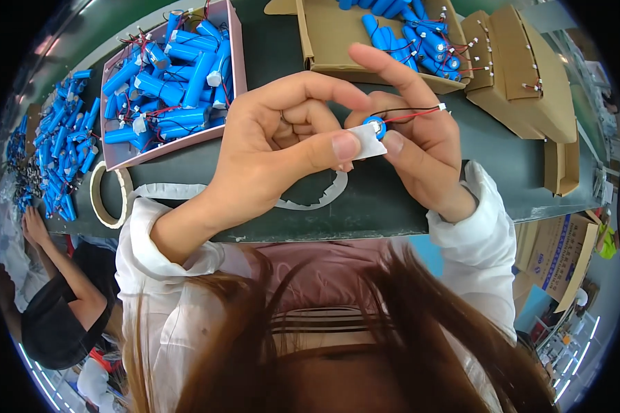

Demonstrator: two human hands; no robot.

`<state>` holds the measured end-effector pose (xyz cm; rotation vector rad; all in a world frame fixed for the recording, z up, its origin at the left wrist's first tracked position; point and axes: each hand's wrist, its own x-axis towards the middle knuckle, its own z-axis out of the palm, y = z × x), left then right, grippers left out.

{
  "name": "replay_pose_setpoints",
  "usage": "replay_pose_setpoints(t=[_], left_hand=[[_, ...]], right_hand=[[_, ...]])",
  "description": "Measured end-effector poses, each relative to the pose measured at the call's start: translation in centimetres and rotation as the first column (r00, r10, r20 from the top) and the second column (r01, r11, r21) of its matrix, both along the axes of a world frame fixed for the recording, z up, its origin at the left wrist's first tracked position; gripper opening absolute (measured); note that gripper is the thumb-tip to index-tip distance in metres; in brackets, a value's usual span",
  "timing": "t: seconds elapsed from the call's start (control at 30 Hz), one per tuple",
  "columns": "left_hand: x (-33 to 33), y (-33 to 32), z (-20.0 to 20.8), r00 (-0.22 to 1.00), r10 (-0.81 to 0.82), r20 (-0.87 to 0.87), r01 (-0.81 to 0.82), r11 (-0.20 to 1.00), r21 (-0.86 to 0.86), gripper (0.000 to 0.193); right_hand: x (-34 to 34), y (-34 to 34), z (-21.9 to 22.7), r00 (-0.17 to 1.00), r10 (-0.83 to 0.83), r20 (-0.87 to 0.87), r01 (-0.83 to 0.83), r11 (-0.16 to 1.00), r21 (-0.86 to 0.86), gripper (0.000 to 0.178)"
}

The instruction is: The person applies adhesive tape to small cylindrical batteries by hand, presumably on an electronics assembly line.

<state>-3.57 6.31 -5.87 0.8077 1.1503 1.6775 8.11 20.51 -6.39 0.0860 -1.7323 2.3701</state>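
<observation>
A blue cylindrical battery cell (373, 121) with red and black wires is held end-up in the fingers of my right hand (426, 151). Its wires run right to a small white connector (441, 107). A short piece of white tape (368, 142) is pinched under the thumb of my left hand (265, 141) and lies against the cell's end; my right thumb touches its other edge. Most of the cell's body is hidden behind my fingers. Below my left wrist, a white tape strip (169, 191) with ragged edges trails from a tape roll (98, 199) standing on the dark green table.
A pink box (238, 58) full of wired blue cells stands at the far left. Behind my hands is a cardboard box (344, 70) with more cells; connectors hang over a cardboard piece (506, 62) beside it. Loose cells (65, 138) lie left, near another person's hand (34, 226).
</observation>
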Motion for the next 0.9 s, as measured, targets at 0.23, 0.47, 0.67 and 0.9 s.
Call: replay_pose_setpoints(t=[0.23,0.47,0.67,0.9], left_hand=[[0.2,-0.2,-0.2,0.996,0.042,0.081,-0.035,0.996,-0.084,0.026],[0.3,-0.2,0.0,0.99,0.06,0.125,-0.049,0.995,-0.086,0.024],[0.0,-0.6,0.0,0.995,0.001,0.1,0.01,0.994,-0.104,0.021],[-0.2,-0.5,0.2,0.981,-0.03,0.192,0.042,0.997,-0.062,0.023]], right_hand=[[-0.1,0.3,-0.3,1.0,-0.02,-0.007,0.021,0.997,0.074,0.053],[0.1,0.3,0.2,0.999,0.006,0.045,-0.006,1.0,-0.013,0.045],[0.0,0.5,-0.5,0.991,0.012,0.135,0.004,0.993,-0.115,0.031],[0.1,0.5,-0.9,0.996,0.057,0.072,-0.041,0.978,-0.204,0.023]])
